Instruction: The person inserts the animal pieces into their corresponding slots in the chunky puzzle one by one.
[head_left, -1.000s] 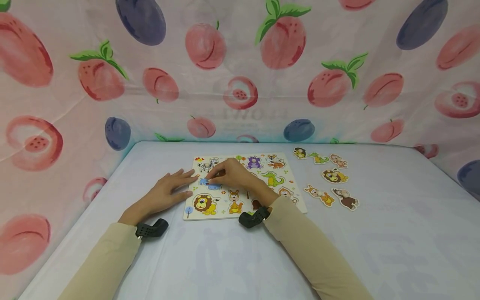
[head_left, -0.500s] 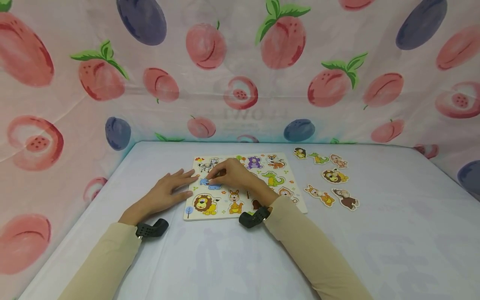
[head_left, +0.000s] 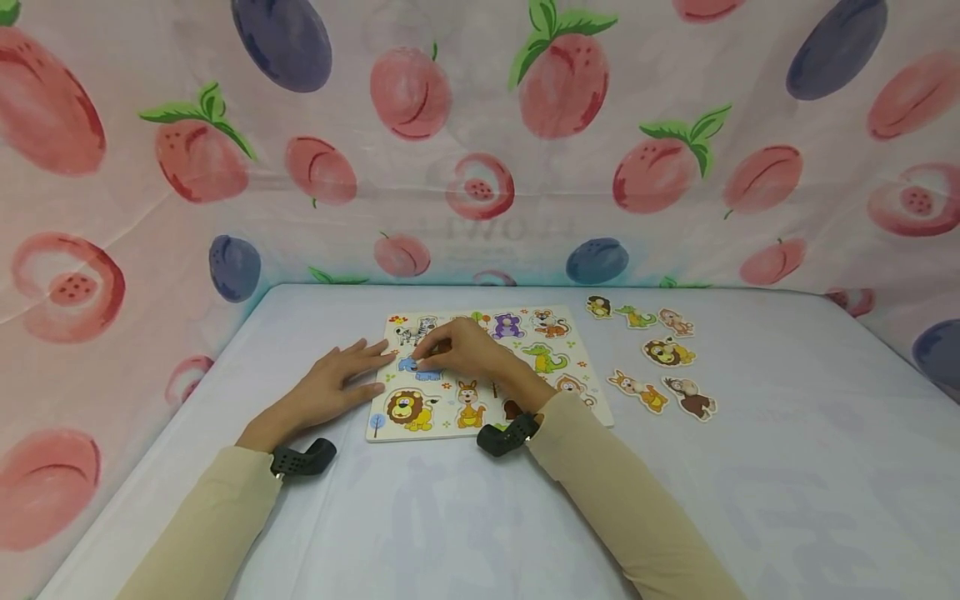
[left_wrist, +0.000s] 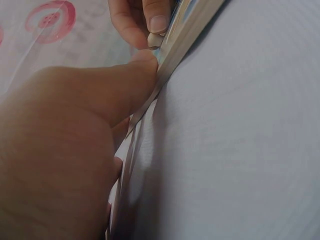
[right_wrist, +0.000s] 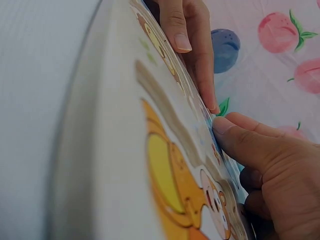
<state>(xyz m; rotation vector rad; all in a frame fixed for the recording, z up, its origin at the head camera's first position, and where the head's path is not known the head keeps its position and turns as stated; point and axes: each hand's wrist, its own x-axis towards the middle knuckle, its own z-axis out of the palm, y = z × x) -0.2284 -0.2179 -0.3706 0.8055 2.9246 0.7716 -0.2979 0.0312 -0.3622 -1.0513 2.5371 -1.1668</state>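
Observation:
In the head view a white wooden animal peg puzzle board [head_left: 448,404] lies on the table. My right hand [head_left: 468,350] is over its left part, thumb and fingertips pinching the small wooden knob [left_wrist: 156,40] of a blue animal puzzle piece [head_left: 431,374], which sits at its place on the board. Part of that piece is hidden by the fingers. My left hand [head_left: 330,383] lies flat with fingers spread, its fingertips and thumb touching the board's left edge. A zebra piece [head_left: 408,335] is just above the blue one.
Right of the board lie several loose pieces: hedgehog [head_left: 598,307], crocodile [head_left: 637,317], monkey [head_left: 677,322], lion [head_left: 670,352], kangaroo [head_left: 640,392] and a brown animal [head_left: 690,398]. A fruit-patterned cloth [head_left: 540,183] hangs behind the white table [head_left: 787,467].

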